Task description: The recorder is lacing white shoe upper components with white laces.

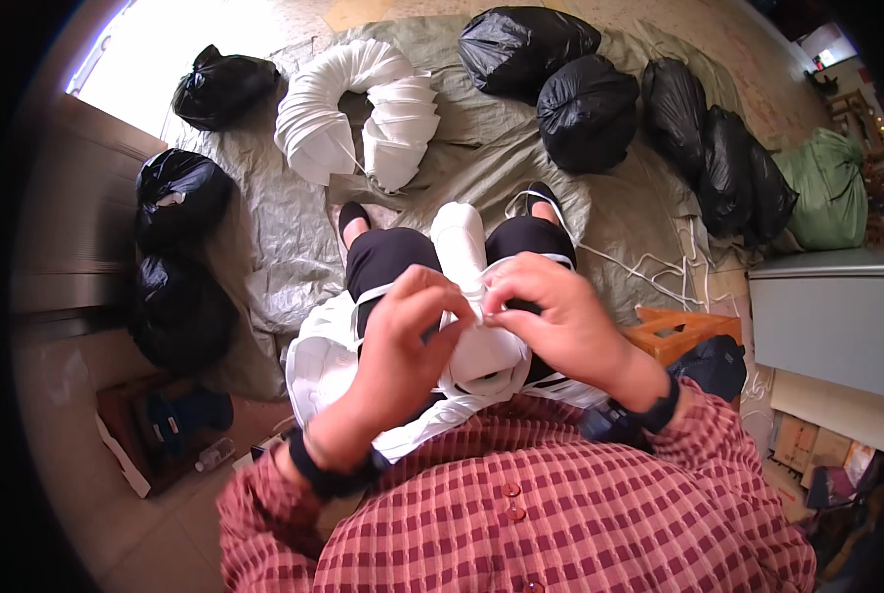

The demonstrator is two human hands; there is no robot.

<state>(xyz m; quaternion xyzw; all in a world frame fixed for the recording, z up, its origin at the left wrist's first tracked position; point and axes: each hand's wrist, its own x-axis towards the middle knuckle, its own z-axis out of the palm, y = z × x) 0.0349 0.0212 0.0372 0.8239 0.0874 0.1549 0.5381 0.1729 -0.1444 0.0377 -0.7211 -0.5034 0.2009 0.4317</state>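
My left hand (409,331) and my right hand (558,314) meet over my lap, fingertips almost touching. Both are closed in a pinch on a thin white cord (375,294), which runs across my knees; its ends between the fingers are too small to make out. Directly under the hands, between my thighs, lies a long white bundle (458,240) with a rounded far end and a wider, hollow near end. More white pieces (318,371) with loose white straps are heaped on my lap, mostly at the left. My fingers hide the middle of the bundle.
A curved stack of nested white pieces (313,114) rests on a grey-green tarp (481,168). Full black bags (588,114) stand around it, with a green sack (825,193) at the right. White cord (649,277) trails beside a wooden stool (684,331) and a grey cabinet (837,316).
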